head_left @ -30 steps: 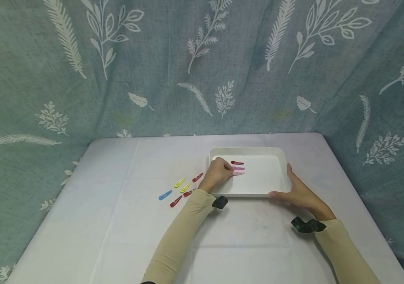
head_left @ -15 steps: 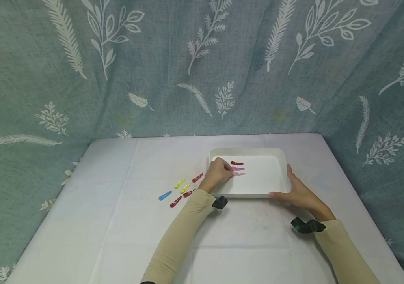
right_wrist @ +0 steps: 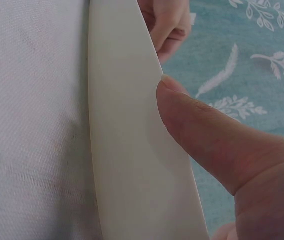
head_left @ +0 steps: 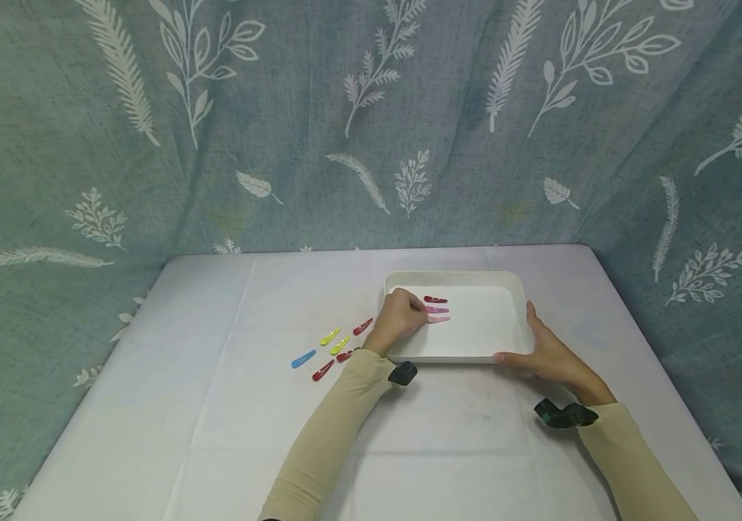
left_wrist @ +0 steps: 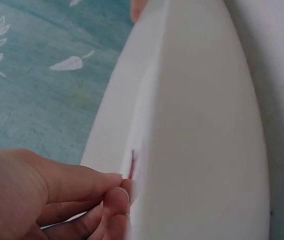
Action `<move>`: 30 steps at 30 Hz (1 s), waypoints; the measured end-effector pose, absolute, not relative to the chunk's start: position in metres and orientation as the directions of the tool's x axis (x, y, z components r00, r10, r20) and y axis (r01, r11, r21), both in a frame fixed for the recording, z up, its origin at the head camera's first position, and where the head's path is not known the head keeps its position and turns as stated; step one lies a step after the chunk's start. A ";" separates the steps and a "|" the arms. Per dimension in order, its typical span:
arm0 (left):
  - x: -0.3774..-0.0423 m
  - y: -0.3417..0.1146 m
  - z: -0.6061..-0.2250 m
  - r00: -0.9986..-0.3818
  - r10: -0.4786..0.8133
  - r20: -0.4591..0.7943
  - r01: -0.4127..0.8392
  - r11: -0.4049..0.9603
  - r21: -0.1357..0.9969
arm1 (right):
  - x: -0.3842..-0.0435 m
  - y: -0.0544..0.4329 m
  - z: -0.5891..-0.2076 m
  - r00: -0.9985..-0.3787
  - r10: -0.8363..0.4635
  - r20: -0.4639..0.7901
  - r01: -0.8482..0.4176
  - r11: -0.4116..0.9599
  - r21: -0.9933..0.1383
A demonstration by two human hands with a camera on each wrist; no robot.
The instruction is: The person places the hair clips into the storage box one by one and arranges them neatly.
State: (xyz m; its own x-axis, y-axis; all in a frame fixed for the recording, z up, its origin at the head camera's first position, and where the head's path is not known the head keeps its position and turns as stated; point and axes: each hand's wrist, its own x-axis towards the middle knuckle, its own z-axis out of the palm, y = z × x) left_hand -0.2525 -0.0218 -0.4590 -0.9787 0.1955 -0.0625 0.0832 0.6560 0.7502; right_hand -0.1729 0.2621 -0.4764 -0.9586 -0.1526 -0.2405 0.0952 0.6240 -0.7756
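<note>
A white tray [head_left: 484, 318] lies on the table, with three snap hair clips in a column inside it. At the top is a red clip [head_left: 436, 299], below it a purple-pink clip [head_left: 438, 310], and lowest a light pink clip [head_left: 439, 319]. My left hand [head_left: 400, 318] reaches over the tray's left side and pinches the light pink clip near its left end, its fingertips also close to the purple-pink one. In the left wrist view the tray wall hides most of the clips. My right hand [head_left: 549, 354] holds the tray's near right corner, thumb [right_wrist: 182, 115] against the front wall.
Left of the tray, loose on the white cloth [head_left: 227, 434], lie red clips [head_left: 323, 370], yellow clips [head_left: 329, 336] and a blue clip [head_left: 303, 359]. One red clip [head_left: 347, 355] is partly behind the left forearm. A leaf-patterned curtain [head_left: 305, 145] hangs behind the table.
</note>
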 end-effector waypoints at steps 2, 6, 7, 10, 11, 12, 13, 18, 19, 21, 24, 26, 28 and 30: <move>-0.252 -0.023 -0.455 -0.978 0.199 -0.057 0.087 0.643 0.761 | -0.173 0.262 -0.476 -0.958 -0.151 -0.242 0.096 0.629 -0.772; -0.251 -0.029 -0.445 -0.978 0.204 -0.041 0.098 0.629 0.771 | -0.173 0.262 -0.476 -0.958 -0.148 -0.247 0.099 0.637 -0.765; -0.251 -0.031 -0.442 -0.978 0.202 -0.043 0.096 0.627 0.773 | -0.173 0.262 -0.476 -0.958 -0.148 -0.246 0.098 0.637 -0.765; -0.249 -0.038 -0.433 -0.979 0.203 -0.037 0.100 0.625 0.775 | -0.173 0.262 -0.476 -0.957 -0.149 -0.247 0.099 0.634 -0.767; -0.248 -0.040 -0.429 -0.979 0.203 -0.033 0.103 0.625 0.774 | -0.173 0.262 -0.476 -0.958 -0.149 -0.246 0.098 0.636 -0.765; -0.247 -0.043 -0.426 -0.979 0.202 -0.029 0.106 0.625 0.773 | -0.172 0.262 -0.476 -0.958 -0.148 -0.247 0.098 0.638 -0.764; -0.246 -0.046 -0.423 -0.980 0.199 -0.025 0.107 0.625 0.774 | -0.172 0.262 -0.476 -0.958 -0.147 -0.246 0.098 0.640 -0.762; -0.242 -0.062 -0.412 -0.982 0.189 0.012 0.130 0.625 0.769 | -0.173 0.261 -0.476 -0.958 -0.146 -0.246 0.095 0.649 -0.755; -0.241 -0.066 -0.410 -0.982 0.186 0.020 0.134 0.626 0.768 | -0.173 0.261 -0.476 -0.958 -0.146 -0.247 0.096 0.649 -0.755; -0.240 -0.073 -0.407 -0.983 0.179 0.038 0.144 0.629 0.764 | -0.173 0.261 -0.476 -0.957 -0.146 -0.250 0.098 0.649 -0.754; -0.238 -0.085 -0.404 -0.985 0.165 0.051 0.144 0.624 0.768 | -0.173 0.262 -0.476 -0.957 -0.145 -0.250 0.099 0.650 -0.754; -0.238 -0.092 -0.403 -0.987 0.152 0.051 0.135 0.616 0.776 | -0.173 0.261 -0.476 -0.958 -0.146 -0.247 0.096 0.648 -0.755; -0.237 -0.099 -0.403 -0.989 0.138 0.049 0.124 0.613 0.780 | -0.173 0.261 -0.476 -0.959 -0.147 -0.243 0.094 0.644 -0.759; -0.235 -0.106 -0.403 -0.991 0.122 0.048 0.113 0.613 0.782 | -0.172 0.261 -0.476 -0.959 -0.148 -0.242 0.093 0.641 -0.762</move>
